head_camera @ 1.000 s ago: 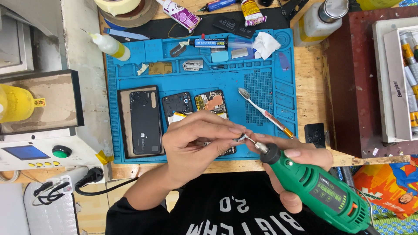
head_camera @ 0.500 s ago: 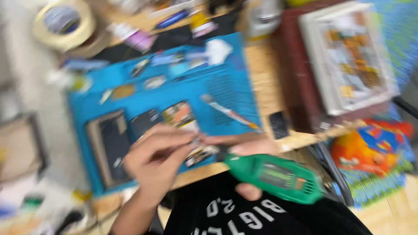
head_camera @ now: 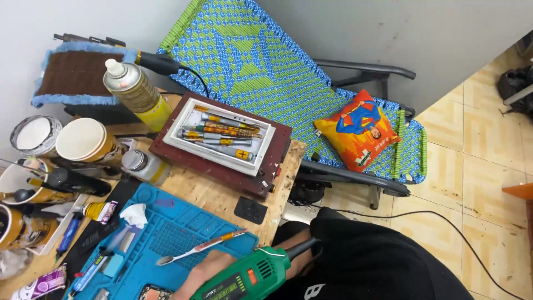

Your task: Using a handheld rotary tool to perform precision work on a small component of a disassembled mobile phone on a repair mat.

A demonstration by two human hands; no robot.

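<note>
Tiled corner, wooden bench, woven chair (head_camera: 266, 61) beyond | view has swung right since a second ago | my right hand (head_camera: 205, 271) grips green rotary tool (head_camera: 250, 276) over blue mat (head_camera: 166, 233); toothbrush (head_camera: 200, 247) just ahead | left hand now out of view.

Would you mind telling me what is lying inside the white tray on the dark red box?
The white tray holds several screwdrivers lying side by side, grey and yellow-handled. Anything beneath them, and whatever is inside the dark red box, is covered.
</note>
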